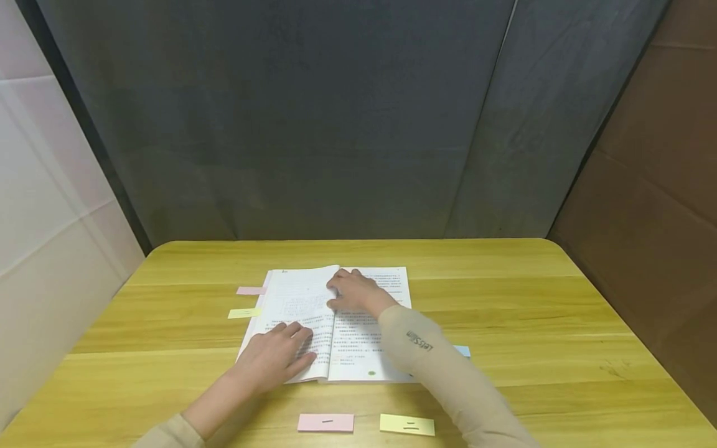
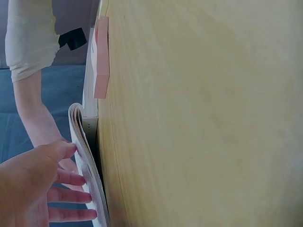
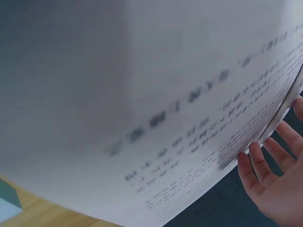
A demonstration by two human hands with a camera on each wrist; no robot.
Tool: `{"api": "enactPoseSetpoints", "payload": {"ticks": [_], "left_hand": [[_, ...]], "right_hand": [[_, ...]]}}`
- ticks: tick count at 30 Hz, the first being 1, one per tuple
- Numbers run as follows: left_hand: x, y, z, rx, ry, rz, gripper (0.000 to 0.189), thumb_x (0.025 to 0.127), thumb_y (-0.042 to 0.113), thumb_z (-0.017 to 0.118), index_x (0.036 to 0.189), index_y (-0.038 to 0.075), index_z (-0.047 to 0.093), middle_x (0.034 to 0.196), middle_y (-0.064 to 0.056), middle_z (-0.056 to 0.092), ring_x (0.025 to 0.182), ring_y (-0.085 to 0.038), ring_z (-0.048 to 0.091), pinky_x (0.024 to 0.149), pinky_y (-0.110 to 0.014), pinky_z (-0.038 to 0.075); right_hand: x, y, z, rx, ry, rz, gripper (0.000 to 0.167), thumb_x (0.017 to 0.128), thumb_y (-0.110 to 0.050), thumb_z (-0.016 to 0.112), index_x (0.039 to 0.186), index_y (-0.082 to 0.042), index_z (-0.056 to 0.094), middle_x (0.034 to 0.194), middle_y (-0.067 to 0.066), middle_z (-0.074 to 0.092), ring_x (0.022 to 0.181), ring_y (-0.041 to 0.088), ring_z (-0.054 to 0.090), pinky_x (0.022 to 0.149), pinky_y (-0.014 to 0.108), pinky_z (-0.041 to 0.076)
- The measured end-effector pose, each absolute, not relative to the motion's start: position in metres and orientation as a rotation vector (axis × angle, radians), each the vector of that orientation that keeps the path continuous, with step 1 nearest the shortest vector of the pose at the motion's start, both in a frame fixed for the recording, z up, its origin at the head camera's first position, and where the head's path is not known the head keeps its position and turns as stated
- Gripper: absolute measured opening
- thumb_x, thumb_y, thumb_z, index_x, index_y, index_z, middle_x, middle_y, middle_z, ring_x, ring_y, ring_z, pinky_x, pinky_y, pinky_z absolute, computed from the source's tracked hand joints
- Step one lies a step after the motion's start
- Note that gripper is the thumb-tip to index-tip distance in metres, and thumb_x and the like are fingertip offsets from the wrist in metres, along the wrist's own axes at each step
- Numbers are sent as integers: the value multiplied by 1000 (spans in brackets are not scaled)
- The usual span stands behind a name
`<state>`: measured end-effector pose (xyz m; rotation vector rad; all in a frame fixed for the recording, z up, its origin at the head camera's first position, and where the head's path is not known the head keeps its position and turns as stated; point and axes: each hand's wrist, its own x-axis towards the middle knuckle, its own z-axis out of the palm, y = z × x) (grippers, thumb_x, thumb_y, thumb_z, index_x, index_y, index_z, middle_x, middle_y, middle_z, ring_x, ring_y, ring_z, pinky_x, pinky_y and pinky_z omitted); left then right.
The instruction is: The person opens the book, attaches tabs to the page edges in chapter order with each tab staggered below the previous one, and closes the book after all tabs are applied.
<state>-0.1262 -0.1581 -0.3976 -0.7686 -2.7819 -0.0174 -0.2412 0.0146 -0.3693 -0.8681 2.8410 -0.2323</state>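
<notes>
An open book [image 1: 370, 348] with printed pages lies on the table. My left hand [image 1: 276, 356] rests on the lower part of the left page, fingers spread and fairly straight; the left wrist view also shows this hand [image 2: 42, 184] against the book's thick edge. Higher up, my right hand [image 1: 355, 294] touches the pages near the centre fold, its fingers slightly bent. Relaxed fingers of the right hand [image 3: 277, 175] meet the printed page [image 3: 189, 109] in the right wrist view. A pink tab [image 1: 251, 290] and a yellow tab [image 1: 244, 313] stick out from the book's left side.
A pink sticky-note pad [image 1: 326, 423] and a yellow one [image 1: 407, 425], each marked with strokes, lie in front of the book. A blue piece [image 1: 462, 351] shows beside my right sleeve. The wooden table [image 1: 560, 323] is bordered by a dark curtain [image 1: 313, 124] behind.
</notes>
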Motion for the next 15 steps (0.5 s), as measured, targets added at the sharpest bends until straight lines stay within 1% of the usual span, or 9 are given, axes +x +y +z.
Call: {"api": "enactPoseSetpoints", "payload": {"ticks": [8,12,15], "left_hand": [[-127,-158,-398,-770,-2807,-24,37,83,41,54,103,10,60,97,-5,59,84,-24,57,52,-36,47],[-128,-159,-400,-769,-2825,-30,38,83,41,53,103,10,60,98,-5,58,85,-24,56,52,-37,47],[-130,-159,-401,-770,-2827,-21,39,83,42,53,104,10,59,99,-4,58,86,-24,56,52,-37,47]], "right_hand": [[-239,13,-373,-860,2874,-191,48,85,-41,52,128,-19,47,131,-1,40,116,23,37,90,41,35],[-237,17,-376,-919,2861,-182,50,84,-44,53,127,-20,47,131,0,40,117,23,36,91,40,35],[-233,20,-378,-964,2851,-190,51,83,-47,53,126,-21,47,131,0,39,119,24,35,91,42,34]]}}
